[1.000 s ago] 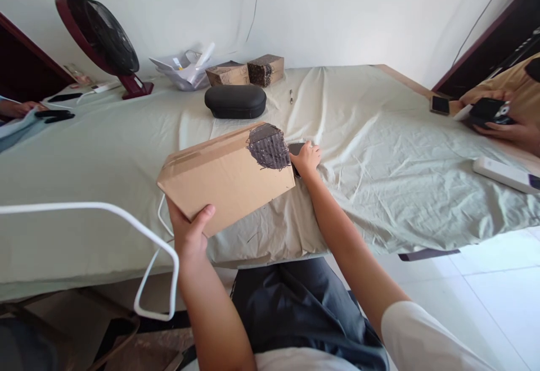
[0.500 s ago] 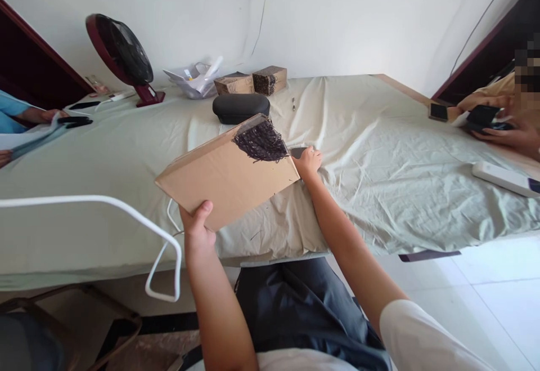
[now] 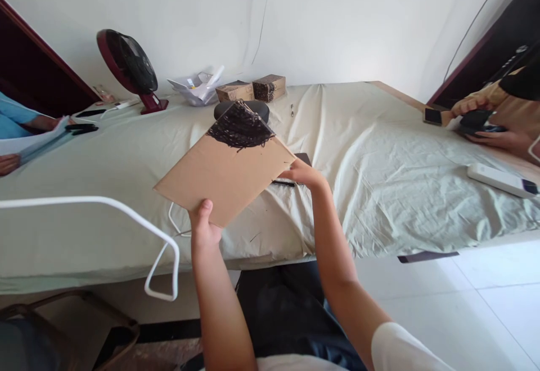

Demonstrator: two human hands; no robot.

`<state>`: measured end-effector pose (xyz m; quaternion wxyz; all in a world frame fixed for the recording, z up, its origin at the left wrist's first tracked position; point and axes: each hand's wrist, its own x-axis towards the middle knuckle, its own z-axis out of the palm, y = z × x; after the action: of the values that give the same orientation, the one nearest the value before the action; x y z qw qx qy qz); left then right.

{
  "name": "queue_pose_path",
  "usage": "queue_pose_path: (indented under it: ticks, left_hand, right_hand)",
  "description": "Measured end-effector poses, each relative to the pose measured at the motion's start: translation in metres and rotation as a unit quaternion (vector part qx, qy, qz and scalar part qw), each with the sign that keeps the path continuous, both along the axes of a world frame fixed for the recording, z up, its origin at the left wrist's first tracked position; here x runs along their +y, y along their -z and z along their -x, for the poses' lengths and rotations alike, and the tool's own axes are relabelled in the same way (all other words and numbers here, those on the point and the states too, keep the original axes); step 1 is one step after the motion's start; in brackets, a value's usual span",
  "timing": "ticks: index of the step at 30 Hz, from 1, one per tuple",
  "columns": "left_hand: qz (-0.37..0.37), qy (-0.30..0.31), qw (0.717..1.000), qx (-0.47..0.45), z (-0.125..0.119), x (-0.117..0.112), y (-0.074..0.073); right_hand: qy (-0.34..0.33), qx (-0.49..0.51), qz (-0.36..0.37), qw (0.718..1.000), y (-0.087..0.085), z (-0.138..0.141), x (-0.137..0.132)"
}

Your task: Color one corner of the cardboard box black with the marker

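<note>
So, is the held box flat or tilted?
Tilted: the left hand holds the box slanted, its blackened corner partly hiding the black case.

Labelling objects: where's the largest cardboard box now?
Head view, just left of centre: the largest cardboard box is in the left hand, partly hiding the black case.

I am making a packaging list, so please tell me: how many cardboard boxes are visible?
3. The left hand holds one box; a second box and a third box stand side by side near the wall, behind the black case. Others may be hidden.
</note>
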<state>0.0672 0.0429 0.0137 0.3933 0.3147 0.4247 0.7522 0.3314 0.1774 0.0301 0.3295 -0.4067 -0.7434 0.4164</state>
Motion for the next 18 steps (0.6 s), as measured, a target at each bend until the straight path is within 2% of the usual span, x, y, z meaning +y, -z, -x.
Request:
queue_pose_path:
  ticks: [2, 4, 7, 10, 12, 14, 18]
  left_hand:
    - [0.012, 0.011, 1.000, 0.010, -0.001, 0.005, 0.006]
    - [0.019, 0.029, 0.999, 0.025, -0.001, 0.008, 0.012]
    - [0.017, 0.062, 0.996, 0.061, -0.001, 0.010, 0.019]
    - [0.039, 0.092, 0.989, 0.109, 0.000, 0.005, 0.019]
    - [0.048, 0.128, 0.982, 0.133, 0.004, 0.001, 0.016]
    - [0.024, 0.148, 0.979, 0.139, 0.010, -0.003, 0.012]
    - [-0.019, 0.143, 0.973, 0.180, 0.021, -0.013, 0.003]
  right_hand:
    - [-0.115, 0.097, 0.059, 0.987, 0.001, 0.006, -0.021]
    - [-0.155, 0.191, 0.091, 0.965, 0.007, 0.018, -0.040]
    - [-0.144, 0.289, 0.121, 0.939, 0.016, 0.038, -0.062]
    - [-0.095, 0.330, 0.125, 0.931, 0.020, 0.049, -0.071]
    - [-0.062, 0.343, 0.110, 0.931, 0.021, 0.047, -0.072]
    - [-0.042, 0.352, 0.091, 0.931, 0.022, 0.041, -0.071]
    - [-0.057, 0.325, 0.092, 0.939, 0.026, 0.024, -0.070]
